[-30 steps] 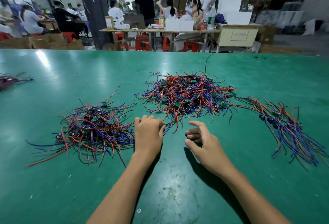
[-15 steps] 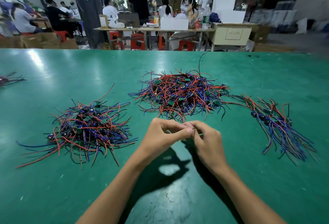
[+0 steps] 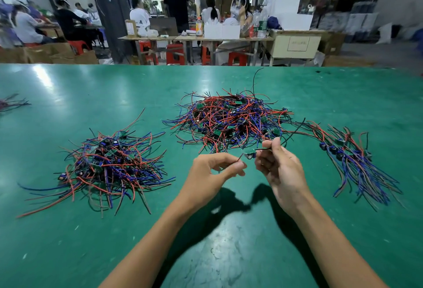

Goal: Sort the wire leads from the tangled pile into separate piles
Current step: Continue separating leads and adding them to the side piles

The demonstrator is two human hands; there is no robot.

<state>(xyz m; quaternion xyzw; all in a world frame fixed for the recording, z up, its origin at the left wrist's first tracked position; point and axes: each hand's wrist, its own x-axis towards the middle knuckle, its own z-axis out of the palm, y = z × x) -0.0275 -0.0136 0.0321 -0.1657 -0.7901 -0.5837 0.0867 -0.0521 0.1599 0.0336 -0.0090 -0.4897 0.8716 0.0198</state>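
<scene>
Above green table (image 3: 68,253), just before tangled pile (image 3: 229,118): my left hand (image 3: 210,173) pinches wire end, my right hand (image 3: 281,168) pinches other wires of same lead (image 3: 250,154). Sorted piles left (image 3: 107,164) and right (image 3: 357,161).

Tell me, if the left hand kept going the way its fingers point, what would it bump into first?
Probably the small board held between the hands, then the right hand. The left hand pinches a wire and points right toward them, though depth is hard to judge.

green table (image 3: 91,253) | red stools (image 3: 175,54) | white boxes (image 3: 221,31)
</scene>
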